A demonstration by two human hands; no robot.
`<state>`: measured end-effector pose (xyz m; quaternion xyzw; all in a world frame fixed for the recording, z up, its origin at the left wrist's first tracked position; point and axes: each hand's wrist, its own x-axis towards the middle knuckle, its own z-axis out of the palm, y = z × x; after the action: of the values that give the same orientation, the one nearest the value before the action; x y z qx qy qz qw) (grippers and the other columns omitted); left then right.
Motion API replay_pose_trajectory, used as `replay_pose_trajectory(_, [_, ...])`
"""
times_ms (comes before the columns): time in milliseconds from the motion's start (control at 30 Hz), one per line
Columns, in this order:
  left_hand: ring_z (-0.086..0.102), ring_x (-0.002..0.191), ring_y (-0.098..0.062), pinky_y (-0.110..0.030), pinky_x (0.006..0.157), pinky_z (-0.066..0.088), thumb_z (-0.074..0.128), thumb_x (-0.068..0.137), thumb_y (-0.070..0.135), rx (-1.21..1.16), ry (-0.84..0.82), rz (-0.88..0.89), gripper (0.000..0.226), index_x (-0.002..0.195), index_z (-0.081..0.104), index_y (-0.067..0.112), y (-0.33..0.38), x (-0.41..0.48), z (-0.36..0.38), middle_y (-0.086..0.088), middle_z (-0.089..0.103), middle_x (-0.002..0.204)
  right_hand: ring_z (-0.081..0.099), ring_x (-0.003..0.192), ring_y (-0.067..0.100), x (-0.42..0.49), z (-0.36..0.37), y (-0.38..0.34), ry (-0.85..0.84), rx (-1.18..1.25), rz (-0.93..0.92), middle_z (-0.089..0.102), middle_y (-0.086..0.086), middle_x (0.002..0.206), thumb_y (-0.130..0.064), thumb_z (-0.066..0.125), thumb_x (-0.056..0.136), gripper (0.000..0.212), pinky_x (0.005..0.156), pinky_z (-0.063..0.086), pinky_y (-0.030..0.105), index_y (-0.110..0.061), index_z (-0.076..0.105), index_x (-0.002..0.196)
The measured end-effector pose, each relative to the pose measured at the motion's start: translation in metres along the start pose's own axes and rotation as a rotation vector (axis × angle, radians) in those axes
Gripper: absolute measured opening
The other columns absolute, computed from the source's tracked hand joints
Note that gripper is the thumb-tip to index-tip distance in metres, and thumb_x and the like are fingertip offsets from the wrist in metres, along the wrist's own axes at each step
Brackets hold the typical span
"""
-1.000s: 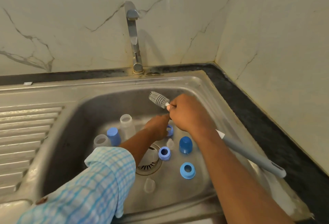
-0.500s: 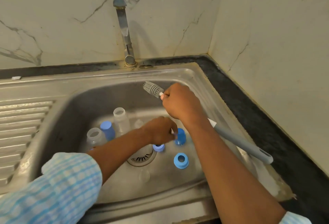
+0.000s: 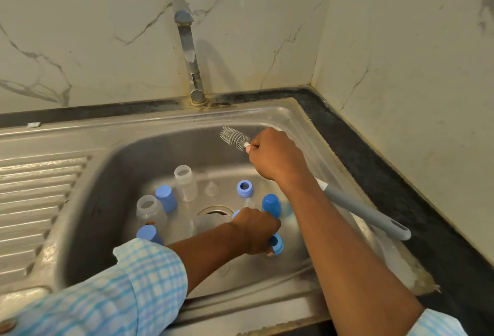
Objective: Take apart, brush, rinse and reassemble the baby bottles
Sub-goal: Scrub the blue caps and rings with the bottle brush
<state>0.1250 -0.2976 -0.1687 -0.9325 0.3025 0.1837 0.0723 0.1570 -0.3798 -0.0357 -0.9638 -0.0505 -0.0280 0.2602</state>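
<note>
The left hand point(image 3: 254, 231) covers much of the middle of the sink point(image 3: 128, 170). A sliver of blue point(image 3: 236, 213) shows at the hand's 11 o'clock edge and cannot be identified. A clear, blurred shape point(image 3: 207, 224) over the drain point(image 3: 213, 209) is too faint to name. The middle of the brush point(image 3: 235, 138) passes behind the right wrist. The checked sleeve point(image 3: 128, 282) cuts off the lower part of a pale blue cap point(image 3: 147, 233) at 8 o'clock from the drain.

An orange mark point(image 3: 151, 222) on the nearer clear bottle point(image 3: 151, 211) is too small to read, as is a white tag point(image 3: 33, 125) on the dark counter strip at far left.

The right hand point(image 3: 275, 156) is closed in a fist round the brush just behind its bristle head, up by the basin's back wall at 1 o'clock from the drain. The bristles point to 10 o'clock, and the grey handle point(image 3: 366, 212) runs out toward 4 o'clock across the rim. The left hand is palm down, fingers curled over a blue ring point(image 3: 276, 244) at 4 o'clock from the drain.

The nearer clear bottle stands upright and open at 9 o'clock, and a taller clear bottle point(image 3: 185, 183) at 11 o'clock. A second pale blue cap point(image 3: 166, 198) sits between them. A clear teat point(image 3: 211, 189) is at 12 o'clock, a second blue ring point(image 3: 244, 188) at 1 o'clock, and a darker blue cap point(image 3: 271, 205) at 3 o'clock just beside the left hand.
</note>
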Motion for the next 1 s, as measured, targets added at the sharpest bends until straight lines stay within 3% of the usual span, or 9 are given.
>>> replay_pose_trajectory(100, [0.063, 0.099, -0.033, -0.035, 0.075, 0.045, 0.060, 0.092, 0.037, -0.079, 0.043, -0.072, 0.039, 0.123, 0.056, 0.014, -0.001, -0.012, -0.013, -0.010, 0.063, 0.116, 0.035, 0.055, 0.017, 0.000, -0.002, 0.000, -0.003, 0.007, -0.010, 0.037, -0.005, 0.059, -0.034, 0.055, 0.096, 0.046, 0.048, 0.020, 0.029, -0.021, 0.032, 0.059])
replay_pose_trajectory(167, [0.062, 0.099, -0.028, -0.031, 0.075, 0.043, 0.061, 0.089, 0.040, -0.260, 0.076, -0.188, 0.042, 0.124, 0.057, 0.018, -0.013, -0.028, -0.029, -0.006, 0.064, 0.112, 0.034, 0.053, 0.017, -0.002, -0.004, -0.001, -0.010, 0.022, -0.026, 0.037, -0.005, 0.057, -0.033, 0.056, 0.097, 0.048, 0.047, 0.020, 0.029, -0.022, 0.031, 0.057])
replay_pose_trajectory(267, [0.061, 0.074, -0.013, -0.025, 0.063, 0.043, 0.068, 0.084, 0.039, -0.690, 0.287, -0.358, 0.033, 0.114, 0.063, 0.027, -0.047, -0.063, -0.049, 0.005, 0.066, 0.084, 0.034, 0.051, 0.014, -0.007, -0.007, -0.004, -0.022, 0.036, -0.053, 0.038, -0.005, 0.056, -0.031, 0.056, 0.097, 0.049, 0.048, 0.021, 0.029, -0.023, 0.031, 0.055])
replay_pose_trajectory(333, [0.055, 0.057, -0.013, -0.023, 0.049, 0.041, 0.066, 0.090, 0.030, -1.104, 0.510, -0.472, 0.015, 0.104, 0.067, 0.025, -0.069, -0.089, -0.056, 0.002, 0.066, 0.076, 0.037, 0.052, 0.014, -0.009, -0.008, -0.006, -0.021, 0.039, -0.072, 0.040, -0.005, 0.056, -0.031, 0.055, 0.098, 0.049, 0.048, 0.022, 0.029, -0.024, 0.033, 0.055])
replay_pose_trajectory(433, [0.052, 0.055, -0.014, -0.024, 0.046, 0.041, 0.058, 0.096, 0.025, -1.685, 0.748, -0.581, 0.012, 0.099, 0.067, 0.017, -0.091, -0.123, -0.061, -0.008, 0.062, 0.080, 0.042, 0.053, 0.016, -0.011, -0.008, -0.010, -0.043, 0.049, -0.132, 0.044, -0.005, 0.056, -0.031, 0.054, 0.098, 0.046, 0.049, 0.025, 0.029, -0.025, 0.039, 0.055])
replay_pose_trajectory(500, [0.056, 0.059, -0.013, -0.026, 0.050, 0.046, 0.055, 0.098, 0.027, -1.889, 0.806, -0.582, 0.021, 0.106, 0.064, 0.010, -0.102, -0.134, -0.061, -0.008, 0.064, 0.081, 0.041, 0.051, 0.016, -0.012, -0.006, -0.015, -0.072, 0.069, -0.180, 0.044, -0.004, 0.053, -0.030, 0.054, 0.098, 0.044, 0.051, 0.028, 0.029, -0.024, 0.042, 0.056])
replay_pose_trajectory(700, [0.059, 0.071, -0.017, -0.029, 0.062, 0.057, 0.051, 0.098, 0.024, -2.148, 0.828, -0.465, 0.022, 0.106, 0.062, 0.007, -0.106, -0.131, -0.062, -0.014, 0.059, 0.095, 0.049, 0.055, 0.017, -0.016, -0.004, -0.029, -0.115, -0.032, -0.236, 0.057, 0.000, 0.060, -0.031, 0.058, 0.096, 0.021, 0.054, 0.035, 0.030, -0.021, 0.069, 0.081])
replay_pose_trajectory(833, [0.061, 0.078, -0.020, -0.034, 0.075, 0.060, 0.053, 0.098, 0.022, -2.170, 0.808, -0.398, 0.022, 0.111, 0.064, 0.008, -0.105, -0.128, -0.065, -0.015, 0.061, 0.098, 0.059, 0.066, 0.019, -0.018, -0.003, -0.036, -0.074, -0.078, -0.233, 0.065, 0.000, 0.072, -0.031, 0.063, 0.092, 0.012, 0.061, 0.042, 0.031, -0.023, 0.073, 0.092])
replay_pose_trajectory(1000, [0.068, 0.082, -0.019, -0.030, 0.071, 0.060, 0.062, 0.096, 0.030, -2.080, 0.793, -0.365, 0.034, 0.124, 0.064, 0.010, -0.104, -0.126, -0.060, -0.013, 0.069, 0.103, 0.057, 0.072, 0.018, -0.020, -0.002, -0.041, -0.025, -0.102, -0.253, 0.066, -0.001, 0.080, -0.030, 0.065, 0.092, 0.011, 0.060, 0.036, 0.029, -0.025, 0.072, 0.099])
